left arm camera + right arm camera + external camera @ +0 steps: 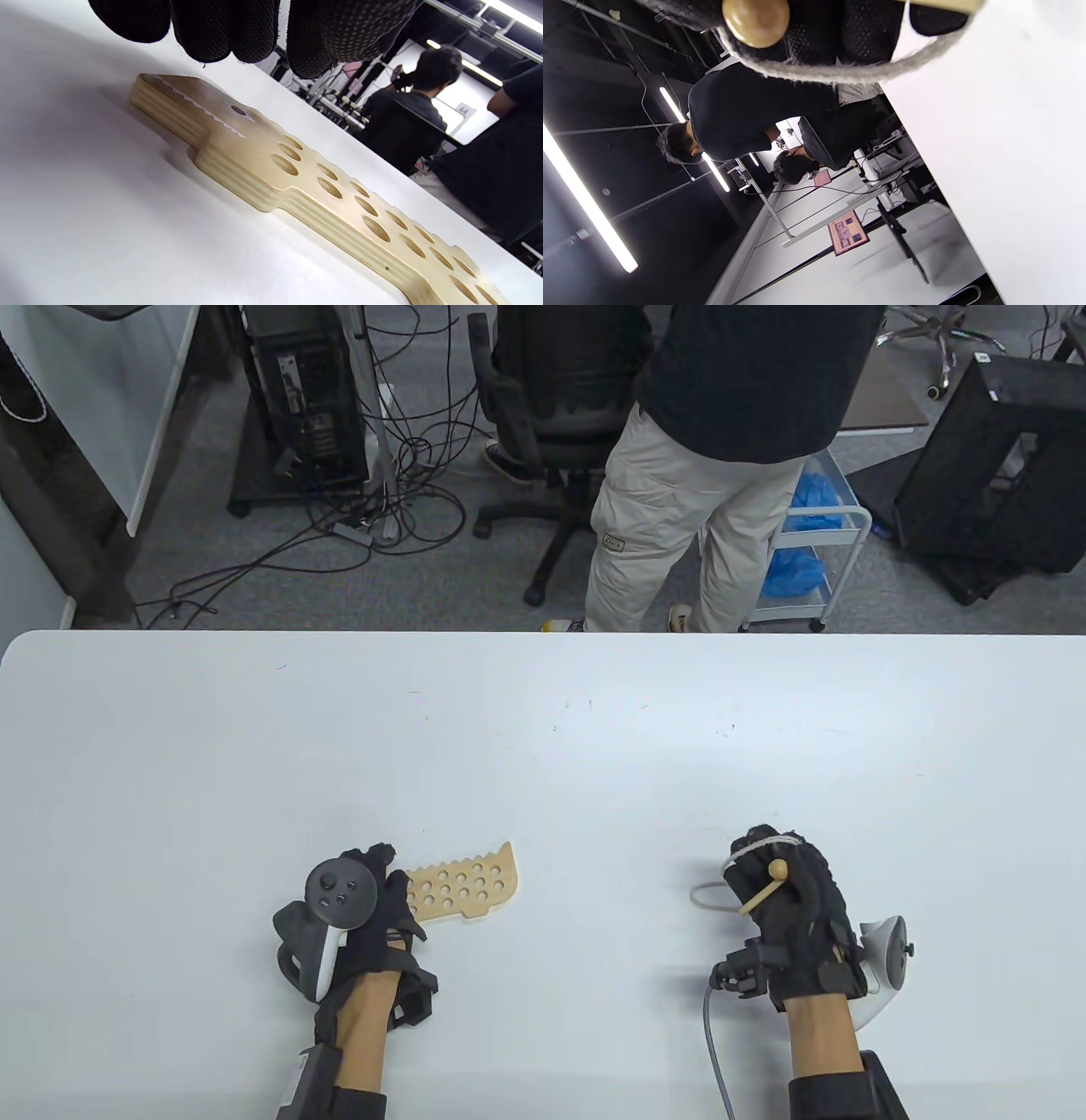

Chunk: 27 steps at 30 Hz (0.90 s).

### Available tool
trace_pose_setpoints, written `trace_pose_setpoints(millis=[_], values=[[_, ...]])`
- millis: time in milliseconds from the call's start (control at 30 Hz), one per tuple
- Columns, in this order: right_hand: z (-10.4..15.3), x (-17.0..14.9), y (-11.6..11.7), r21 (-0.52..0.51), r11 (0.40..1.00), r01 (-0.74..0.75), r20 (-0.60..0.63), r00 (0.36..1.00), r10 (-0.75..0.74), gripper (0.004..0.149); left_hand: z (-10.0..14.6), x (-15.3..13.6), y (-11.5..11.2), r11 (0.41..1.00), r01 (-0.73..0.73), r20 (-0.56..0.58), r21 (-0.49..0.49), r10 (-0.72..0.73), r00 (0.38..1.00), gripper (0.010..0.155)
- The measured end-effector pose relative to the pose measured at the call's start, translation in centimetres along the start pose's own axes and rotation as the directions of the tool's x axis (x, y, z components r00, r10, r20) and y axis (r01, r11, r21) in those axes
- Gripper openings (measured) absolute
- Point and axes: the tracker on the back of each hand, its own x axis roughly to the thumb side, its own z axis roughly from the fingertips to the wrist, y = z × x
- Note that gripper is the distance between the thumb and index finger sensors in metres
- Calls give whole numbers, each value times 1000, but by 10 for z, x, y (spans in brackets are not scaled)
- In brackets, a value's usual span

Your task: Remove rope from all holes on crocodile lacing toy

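Observation:
The wooden crocodile lacing toy (462, 886) lies flat on the white table (543, 729), and no rope shows in its holes. In the left wrist view the crocodile (297, 178) shows its painted teeth and eye. My left hand (383, 861) is over its head end, and the gloved fingertips (254, 38) hang just above the wood without gripping it. Well to the right, my right hand (768, 857) is curled around the white rope (708, 899), which is wound round the fingers. The rope's wooden needle (764, 891) lies across that hand. Its round end (755, 19) and the rope (840, 76) fill the top of the right wrist view.
A person (721, 475) stands just beyond the table's far edge beside an office chair (551, 407) and a small white cart (814, 551). A grey cable (713, 1044) runs from my right glove toward the near edge.

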Motion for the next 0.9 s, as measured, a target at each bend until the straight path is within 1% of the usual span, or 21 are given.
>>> trace_pose_setpoints(millis=[33, 100, 133, 167, 200, 233, 267, 300, 333, 367, 433, 467, 500, 533, 600, 667, 800, 900], values=[[0, 2, 0, -10, 999, -44, 9, 999, 45, 38, 1, 2, 0, 1000, 13, 12, 1, -13, 1000, 55], [2, 8, 2, -34, 982, -185, 30, 982, 186, 38, 3, 7, -1, 1000, 29, 39, 1, -29, 999, 57], [2, 12, 3, -44, 962, -270, 41, 961, 272, 38, 4, 10, -1, 999, 37, 57, 4, -37, 998, 58], [3, 15, 6, -58, 924, -379, 47, 923, 382, 38, 6, 13, -1, 999, 49, 77, 10, -50, 996, 59], [4, 17, 9, -76, 871, -486, 51, 870, 490, 38, 7, 17, -1, 997, 68, 104, 19, -70, 992, 59], [4, 18, 11, -88, 828, -554, 62, 826, 560, 38, 8, 20, -1, 997, 80, 118, 23, -82, 990, 60], [5, 20, 17, -116, 720, -684, 80, 716, 693, 38, 10, 23, -2, 996, 92, 137, 22, -94, 986, 61], [6, 21, 22, -146, 598, -788, 81, 593, 801, 38, 11, 26, -2, 996, 92, 153, 15, -93, 984, 61], [6, 21, 27, -164, 488, -857, 76, 482, 873, 38, 12, 27, -2, 996, 86, 160, 9, -86, 983, 61], [7, 19, 31, -168, 337, -926, 66, 330, 942, 38, 13, 28, -3, 997, 74, 168, 2, -73, 983, 62], [7, 13, 40, -132, 48, -990, 53, 41, 998, 38, 14, 29, -3, 998, 66, 174, 1, -65, 983, 62], [8, 9, 44, -110, -71, -991, 52, -77, 996, 38, 14, 29, -3, 998, 67, 175, 2, -66, 982, 62], [7, 6, 45, -100, -119, -988, 53, -125, 991, 38, 14, 29, -3, 998, 68, 176, 3, -67, 982, 62], [8, 3, 47, -99, -150, -984, 48, -155, 987, 38, 14, 29, -3, 998, 69, 175, 4, -69, 982, 63], [8, -2, 48, -107, -151, -983, 39, -156, 987, 38, 14, 28, -3, 998, 69, 175, 2, -68, 982, 63], [7, -5, 47, -89, -162, -983, 37, -166, 985, 38, 13, 28, -3, 998, 66, 174, 0, -65, 983, 63], [5, -13, 48, -20, -199, -980, 52, -200, 979, 38, 13, 28, -3, 998, 65, 174, -6, -63, 983, 63], [5, -16, 50, -5, -230, -973, 58, -230, 972, 38, 13, 28, -3, 998, 59, 175, -9, -57, 983, 63]])
